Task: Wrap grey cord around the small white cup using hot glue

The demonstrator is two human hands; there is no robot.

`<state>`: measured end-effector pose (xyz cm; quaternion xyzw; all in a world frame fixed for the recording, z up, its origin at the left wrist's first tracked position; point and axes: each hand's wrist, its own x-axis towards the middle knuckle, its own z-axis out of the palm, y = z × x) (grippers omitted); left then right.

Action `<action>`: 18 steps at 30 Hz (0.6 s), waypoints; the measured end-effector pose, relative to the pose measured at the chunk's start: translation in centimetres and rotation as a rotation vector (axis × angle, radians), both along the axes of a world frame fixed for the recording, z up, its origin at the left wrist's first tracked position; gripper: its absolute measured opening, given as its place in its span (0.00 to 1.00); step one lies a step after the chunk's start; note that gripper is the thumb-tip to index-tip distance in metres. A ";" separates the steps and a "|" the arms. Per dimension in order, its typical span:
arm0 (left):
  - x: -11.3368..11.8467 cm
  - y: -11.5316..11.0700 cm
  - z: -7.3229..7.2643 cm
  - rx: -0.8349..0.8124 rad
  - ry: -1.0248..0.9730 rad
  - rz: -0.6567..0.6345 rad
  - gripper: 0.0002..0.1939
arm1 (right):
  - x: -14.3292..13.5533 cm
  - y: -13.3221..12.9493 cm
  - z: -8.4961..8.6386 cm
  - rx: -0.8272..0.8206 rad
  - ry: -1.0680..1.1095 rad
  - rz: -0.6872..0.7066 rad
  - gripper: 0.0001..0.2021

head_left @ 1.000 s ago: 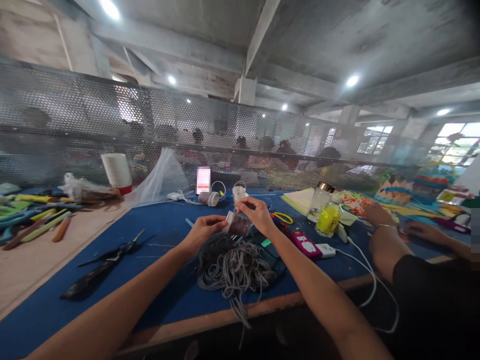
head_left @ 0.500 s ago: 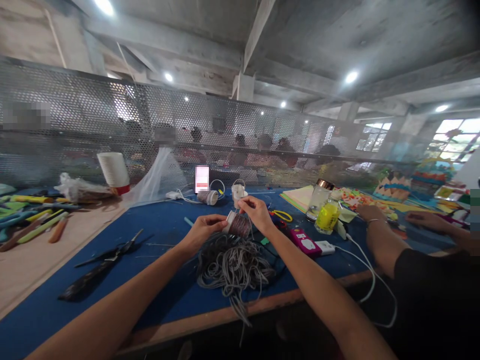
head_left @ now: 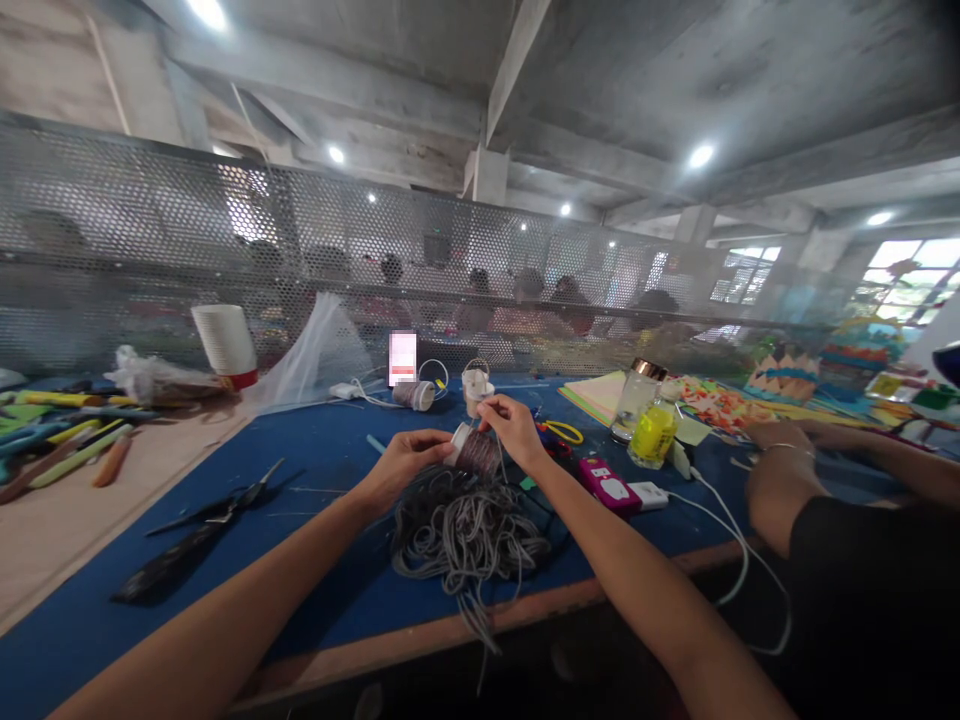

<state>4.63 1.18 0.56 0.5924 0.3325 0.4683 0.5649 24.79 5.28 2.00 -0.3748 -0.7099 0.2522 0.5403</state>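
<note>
My left hand [head_left: 416, 455] pinches the white rim of a small paper cup [head_left: 460, 440], which lies on its side, tilted, with brownish-grey cord wound round its wall. At the cup's far side my right hand [head_left: 511, 425] is closed, thumb and fingers together on a strand of the cord; the fingertips partly hide it. Below both hands a loose heap of grey cord [head_left: 469, 540] spreads on the blue tabletop, some strands reaching its front edge. Behind the hands stand another cord-wrapped cup [head_left: 415, 395] on its side and a small pale basket with a handle [head_left: 475, 388].
Black-handled pliers [head_left: 202, 530] lie at left, near a stack of paper cups [head_left: 223, 342]. A lit phone [head_left: 403, 358] leans at the back. To the right are yellow-handled scissors [head_left: 564, 432], a magenta box [head_left: 609, 486], a yellow bottle [head_left: 654, 435], white cables and a co-worker's arm [head_left: 787, 480].
My hands and the cup stay nearly in place, with a slight shift of the right fingers at the cord. At right, the co-worker's hands have drawn closer together.
</note>
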 end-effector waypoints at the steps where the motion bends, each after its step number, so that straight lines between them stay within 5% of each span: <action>1: 0.0 0.0 0.0 -0.005 0.000 -0.001 0.17 | 0.0 0.0 0.0 0.002 0.000 -0.002 0.12; 18: -0.1 0.3 -0.3 0.011 0.008 0.001 0.17 | 0.1 0.1 -0.2 0.016 -0.010 -0.043 0.12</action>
